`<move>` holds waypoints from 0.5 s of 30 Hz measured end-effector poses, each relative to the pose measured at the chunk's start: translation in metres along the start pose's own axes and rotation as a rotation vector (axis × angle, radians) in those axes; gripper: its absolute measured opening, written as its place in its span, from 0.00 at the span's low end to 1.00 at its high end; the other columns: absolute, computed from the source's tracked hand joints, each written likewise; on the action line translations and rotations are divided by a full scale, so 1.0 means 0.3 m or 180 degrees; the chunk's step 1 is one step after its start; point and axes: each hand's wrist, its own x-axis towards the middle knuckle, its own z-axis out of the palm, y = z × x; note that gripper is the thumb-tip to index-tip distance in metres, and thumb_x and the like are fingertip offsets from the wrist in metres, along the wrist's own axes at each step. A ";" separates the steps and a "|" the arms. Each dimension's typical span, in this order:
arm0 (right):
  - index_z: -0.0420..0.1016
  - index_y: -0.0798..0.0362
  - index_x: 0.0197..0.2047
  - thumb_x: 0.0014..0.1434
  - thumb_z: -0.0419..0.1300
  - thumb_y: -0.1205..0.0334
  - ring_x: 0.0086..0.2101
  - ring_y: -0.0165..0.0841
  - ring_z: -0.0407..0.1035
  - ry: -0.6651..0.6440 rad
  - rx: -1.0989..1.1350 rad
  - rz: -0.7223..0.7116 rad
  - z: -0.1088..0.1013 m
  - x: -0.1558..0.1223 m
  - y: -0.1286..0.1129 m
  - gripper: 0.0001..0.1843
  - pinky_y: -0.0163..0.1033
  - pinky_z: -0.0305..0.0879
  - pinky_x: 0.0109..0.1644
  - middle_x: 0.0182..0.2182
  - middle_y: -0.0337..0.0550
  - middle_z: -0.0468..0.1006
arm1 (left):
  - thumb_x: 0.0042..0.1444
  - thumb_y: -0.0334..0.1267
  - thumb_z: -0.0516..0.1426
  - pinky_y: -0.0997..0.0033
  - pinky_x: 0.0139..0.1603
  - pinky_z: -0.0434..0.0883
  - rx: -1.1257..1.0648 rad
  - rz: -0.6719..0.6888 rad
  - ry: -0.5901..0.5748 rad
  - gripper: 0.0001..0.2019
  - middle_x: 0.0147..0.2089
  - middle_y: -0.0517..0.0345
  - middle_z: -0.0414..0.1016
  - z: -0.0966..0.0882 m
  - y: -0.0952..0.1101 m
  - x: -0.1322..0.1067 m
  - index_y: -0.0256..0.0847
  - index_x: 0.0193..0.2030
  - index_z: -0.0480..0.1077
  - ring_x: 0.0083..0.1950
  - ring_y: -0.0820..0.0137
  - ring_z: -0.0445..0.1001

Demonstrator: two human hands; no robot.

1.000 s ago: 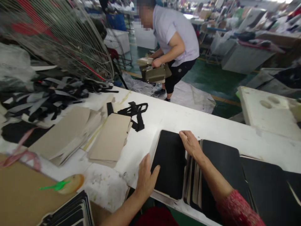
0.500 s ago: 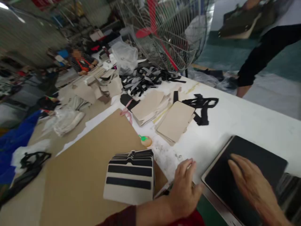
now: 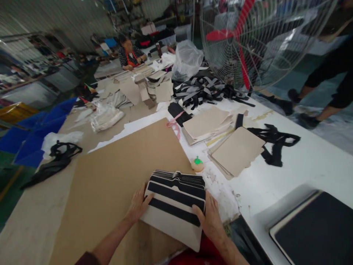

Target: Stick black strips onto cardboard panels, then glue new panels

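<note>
A stack of beige cards with black stripes lies on a large brown cardboard sheet right in front of me. My left hand grips the stack's left edge, fingers curled onto it. My right hand holds its right edge, thumb on top. The stack's near end is lifted a little towards me.
A small round tub with a green cap sits just beyond the stack. Beige card piles, black straps and a black board lie on the white table. A big fan stands behind. A person sits far off; another person's legs pass at right.
My view swung left from the black board to the striped stack. Both hands left the black board and came onto the stack's two sides.
</note>
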 end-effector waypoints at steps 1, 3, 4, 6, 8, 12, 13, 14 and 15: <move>0.54 0.59 0.69 0.60 0.56 0.47 0.65 0.50 0.53 0.0080 -0.0089 0.0048 0.019 -0.005 -0.003 0.40 0.57 0.50 0.68 0.65 0.60 0.61 | 0.50 0.53 0.56 0.51 0.69 0.55 -0.0142 0.0028 -0.0075 0.33 0.64 0.40 0.66 0.009 -0.005 0.008 0.35 0.60 0.64 0.67 0.52 0.60; 0.52 0.63 0.69 0.61 0.54 0.45 0.65 0.51 0.51 0.0165 -0.0203 0.0161 0.041 -0.010 -0.014 0.41 0.57 0.50 0.68 0.65 0.63 0.59 | 0.51 0.52 0.57 0.54 0.69 0.55 -0.0447 0.0049 -0.0177 0.32 0.64 0.42 0.67 0.020 -0.006 0.014 0.36 0.60 0.64 0.67 0.54 0.61; 0.51 0.64 0.69 0.62 0.53 0.45 0.66 0.51 0.49 0.0177 -0.0227 0.0216 0.047 -0.010 -0.022 0.41 0.58 0.50 0.68 0.65 0.65 0.58 | 0.51 0.52 0.58 0.55 0.69 0.55 -0.0572 0.0047 -0.0210 0.32 0.63 0.43 0.67 0.021 -0.004 0.015 0.37 0.60 0.64 0.67 0.55 0.62; 0.51 0.65 0.69 0.62 0.52 0.44 0.66 0.50 0.47 0.0166 -0.0188 0.0316 0.052 -0.005 -0.039 0.41 0.57 0.48 0.68 0.65 0.65 0.57 | 0.52 0.52 0.58 0.56 0.68 0.56 -0.0782 0.0041 -0.0282 0.31 0.61 0.44 0.70 0.018 -0.001 0.013 0.36 0.59 0.65 0.66 0.56 0.63; 0.51 0.64 0.69 0.62 0.52 0.44 0.67 0.49 0.47 0.0183 -0.0049 0.0438 0.052 0.003 -0.056 0.42 0.56 0.46 0.69 0.66 0.63 0.57 | 0.53 0.52 0.58 0.58 0.68 0.57 -0.0942 0.0042 -0.0363 0.30 0.59 0.45 0.72 0.011 0.003 0.012 0.36 0.58 0.66 0.66 0.57 0.63; 0.53 0.61 0.69 0.59 0.54 0.44 0.66 0.49 0.49 0.0317 0.0205 0.0774 0.054 0.027 -0.085 0.42 0.54 0.46 0.69 0.65 0.61 0.58 | 0.53 0.52 0.59 0.61 0.66 0.59 -0.1077 0.0017 -0.0493 0.29 0.60 0.48 0.71 -0.001 0.017 0.026 0.38 0.58 0.66 0.63 0.59 0.66; 0.53 0.61 0.68 0.58 0.55 0.45 0.66 0.49 0.49 0.0349 0.0241 0.0840 0.056 0.034 -0.091 0.42 0.54 0.46 0.70 0.65 0.60 0.59 | 0.52 0.51 0.59 0.61 0.66 0.60 -0.1072 0.0000 -0.0514 0.29 0.60 0.48 0.71 -0.003 0.020 0.032 0.38 0.58 0.66 0.63 0.59 0.67; 0.54 0.60 0.68 0.57 0.56 0.45 0.66 0.49 0.49 0.0383 0.0279 0.0894 0.058 0.041 -0.096 0.42 0.54 0.45 0.70 0.65 0.59 0.59 | 0.52 0.51 0.60 0.61 0.66 0.60 -0.1059 -0.0024 -0.0531 0.30 0.61 0.48 0.71 -0.003 0.023 0.039 0.38 0.59 0.66 0.62 0.59 0.67; 0.54 0.60 0.68 0.56 0.57 0.46 0.66 0.48 0.48 0.0415 0.0327 0.0930 0.060 0.049 -0.100 0.42 0.53 0.45 0.70 0.65 0.58 0.59 | 0.51 0.51 0.61 0.60 0.65 0.61 -0.1040 -0.0061 -0.0547 0.32 0.60 0.48 0.71 -0.003 0.025 0.045 0.37 0.59 0.65 0.62 0.58 0.68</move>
